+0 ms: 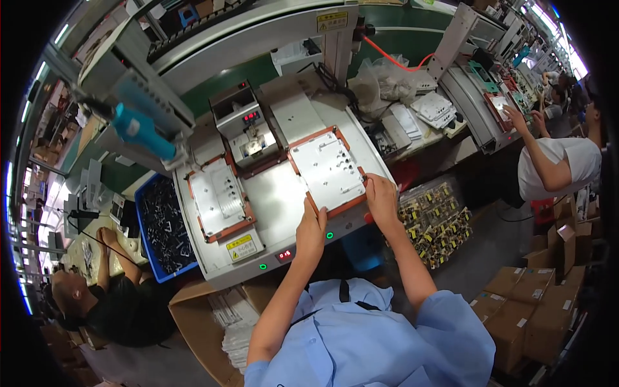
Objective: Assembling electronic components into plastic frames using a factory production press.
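Observation:
Both hands rest on the near edge of a grey metal plate (327,169) framed in orange-brown, lying on the right side of a white machine table (277,200). My left hand (312,231) grips the plate's near left corner. Its near right corner is held by my right hand (382,198). A second, similar framed plate (218,197) lies on the left side of the table, untouched.
A grey unit with a red display (246,126) stands behind the plates. A blue bin of dark parts (161,222) sits left of the machine, an open cardboard box (213,322) below it. Trays of small yellow-black parts (435,222) lie right. Other people work at left and right.

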`<state>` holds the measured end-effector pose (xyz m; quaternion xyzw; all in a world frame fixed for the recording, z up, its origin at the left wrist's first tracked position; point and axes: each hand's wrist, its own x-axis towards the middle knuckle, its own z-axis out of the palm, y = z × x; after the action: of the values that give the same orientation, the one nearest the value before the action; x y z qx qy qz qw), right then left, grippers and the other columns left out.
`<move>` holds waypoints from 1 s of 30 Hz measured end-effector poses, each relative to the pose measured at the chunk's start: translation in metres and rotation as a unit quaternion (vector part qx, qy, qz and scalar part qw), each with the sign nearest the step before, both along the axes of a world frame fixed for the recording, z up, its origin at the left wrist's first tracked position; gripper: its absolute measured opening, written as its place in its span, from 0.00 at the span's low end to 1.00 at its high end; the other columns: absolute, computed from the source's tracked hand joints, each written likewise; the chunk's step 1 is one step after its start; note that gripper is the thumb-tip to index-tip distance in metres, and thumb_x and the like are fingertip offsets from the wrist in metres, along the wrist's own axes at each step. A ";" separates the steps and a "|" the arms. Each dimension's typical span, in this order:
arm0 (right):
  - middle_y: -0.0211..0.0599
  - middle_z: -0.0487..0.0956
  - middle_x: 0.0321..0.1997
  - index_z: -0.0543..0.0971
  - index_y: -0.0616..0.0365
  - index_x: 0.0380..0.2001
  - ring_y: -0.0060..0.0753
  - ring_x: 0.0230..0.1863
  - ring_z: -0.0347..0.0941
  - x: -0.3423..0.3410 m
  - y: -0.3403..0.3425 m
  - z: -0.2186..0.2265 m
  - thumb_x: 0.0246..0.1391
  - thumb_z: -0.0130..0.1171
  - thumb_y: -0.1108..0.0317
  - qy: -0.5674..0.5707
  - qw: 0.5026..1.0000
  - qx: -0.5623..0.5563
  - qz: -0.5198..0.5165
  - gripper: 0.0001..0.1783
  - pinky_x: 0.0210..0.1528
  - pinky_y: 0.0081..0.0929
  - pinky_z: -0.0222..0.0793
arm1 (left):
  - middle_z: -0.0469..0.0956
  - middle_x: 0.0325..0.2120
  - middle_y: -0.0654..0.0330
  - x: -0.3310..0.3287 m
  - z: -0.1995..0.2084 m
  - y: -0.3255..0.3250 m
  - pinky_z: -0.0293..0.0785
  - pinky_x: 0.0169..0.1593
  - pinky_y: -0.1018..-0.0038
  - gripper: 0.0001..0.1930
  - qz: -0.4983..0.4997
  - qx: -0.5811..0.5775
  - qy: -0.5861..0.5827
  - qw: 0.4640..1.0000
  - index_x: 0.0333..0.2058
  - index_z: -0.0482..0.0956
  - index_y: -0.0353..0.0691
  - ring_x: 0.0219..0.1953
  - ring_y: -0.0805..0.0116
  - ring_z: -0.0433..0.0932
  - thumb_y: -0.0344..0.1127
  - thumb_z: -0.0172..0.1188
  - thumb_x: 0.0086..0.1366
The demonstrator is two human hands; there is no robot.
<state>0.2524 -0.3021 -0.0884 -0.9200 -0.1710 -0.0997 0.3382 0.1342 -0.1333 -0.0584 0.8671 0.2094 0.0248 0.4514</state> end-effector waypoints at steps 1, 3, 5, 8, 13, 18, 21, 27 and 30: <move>0.47 0.78 0.38 0.76 0.60 0.45 0.51 0.44 0.70 0.007 0.004 0.005 0.58 0.52 0.63 -0.002 1.000 0.003 -0.001 0.15 0.49 0.42 0.63 | 0.74 0.37 0.36 0.000 -0.002 0.001 0.72 0.40 0.57 0.27 -0.001 0.003 -0.002 1.000 0.62 0.51 0.34 0.37 0.40 0.76 0.41 0.44 0.69; 0.49 0.78 0.40 0.76 0.61 0.45 0.52 0.46 0.70 0.030 0.023 0.020 0.59 0.51 0.58 0.051 0.999 0.009 0.008 0.19 0.49 0.43 0.63 | 0.75 0.32 0.38 -0.002 -0.005 0.003 0.72 0.37 0.57 0.26 -0.008 0.010 0.029 1.000 0.62 0.51 0.34 0.32 0.42 0.76 0.38 0.44 0.69; 0.51 0.78 0.36 0.75 0.64 0.45 0.55 0.43 0.71 0.063 0.051 0.021 0.59 0.51 0.54 -0.018 0.999 0.048 0.012 0.22 0.47 0.44 0.63 | 0.75 0.29 0.40 -0.004 -0.001 0.000 0.71 0.36 0.58 0.26 -0.001 0.008 -0.002 1.000 0.62 0.51 0.32 0.29 0.43 0.76 0.35 0.43 0.69; 0.53 0.79 0.33 0.75 0.65 0.41 0.56 0.40 0.72 0.113 0.091 0.016 0.59 0.51 0.54 -0.005 1.000 0.013 0.026 0.22 0.45 0.45 0.64 | 0.76 0.25 0.46 -0.008 -0.006 -0.002 0.71 0.33 0.63 0.25 0.030 -0.025 -0.027 0.999 0.62 0.57 0.36 0.26 0.51 0.76 0.38 0.43 0.70; 0.52 0.79 0.30 0.75 0.66 0.35 0.55 0.37 0.73 0.129 0.099 0.002 0.60 0.50 0.57 -0.005 0.995 -0.091 0.047 0.19 0.41 0.46 0.66 | 0.74 0.33 0.50 -0.012 -0.003 0.005 0.68 0.42 0.69 0.23 0.067 -0.001 -0.050 0.997 0.58 0.63 0.31 0.33 0.61 0.71 0.40 0.46 0.70; 0.53 0.78 0.31 0.74 0.66 0.39 0.53 0.37 0.74 0.104 0.076 0.021 0.60 0.49 0.59 0.023 0.996 -0.007 0.084 0.18 0.40 0.44 0.67 | 0.70 0.41 0.48 0.011 -0.003 0.023 0.67 0.46 0.69 0.22 0.081 -0.020 -0.082 0.993 0.56 0.65 0.29 0.41 0.59 0.70 0.40 0.46 0.70; 0.54 0.76 0.39 0.73 0.67 0.46 0.57 0.41 0.71 0.059 0.053 -0.002 0.59 0.49 0.56 -0.017 0.997 -0.073 0.028 0.23 0.45 0.48 0.64 | 0.70 0.42 0.46 0.025 -0.022 0.023 0.67 0.49 0.68 0.20 0.074 0.003 -0.108 0.991 0.52 0.68 0.28 0.44 0.55 0.70 0.38 0.48 0.69; 0.50 0.77 0.42 0.73 0.65 0.44 0.50 0.43 0.72 0.033 0.036 -0.012 0.56 0.55 0.58 -0.070 0.997 0.035 0.005 0.21 0.45 0.43 0.66 | 0.70 0.42 0.48 0.032 -0.008 0.004 0.63 0.53 0.66 0.19 0.118 0.003 -0.130 0.984 0.46 0.71 0.27 0.47 0.54 0.68 0.37 0.58 0.63; 0.44 0.78 0.40 0.72 0.63 0.47 0.37 0.38 0.74 0.030 0.033 0.030 0.56 0.57 0.62 0.076 0.973 0.212 0.048 0.19 0.40 0.32 0.68 | 0.71 0.39 0.53 0.031 0.007 0.000 0.64 0.51 0.70 0.20 0.168 -0.049 -0.174 0.969 0.48 0.69 0.28 0.43 0.63 0.68 0.37 0.58 0.63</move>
<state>0.2822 -0.2692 -0.0584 -0.8232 -0.1638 -0.0469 0.5416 0.1648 -0.1332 -0.0519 0.7785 0.2716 0.2401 0.5124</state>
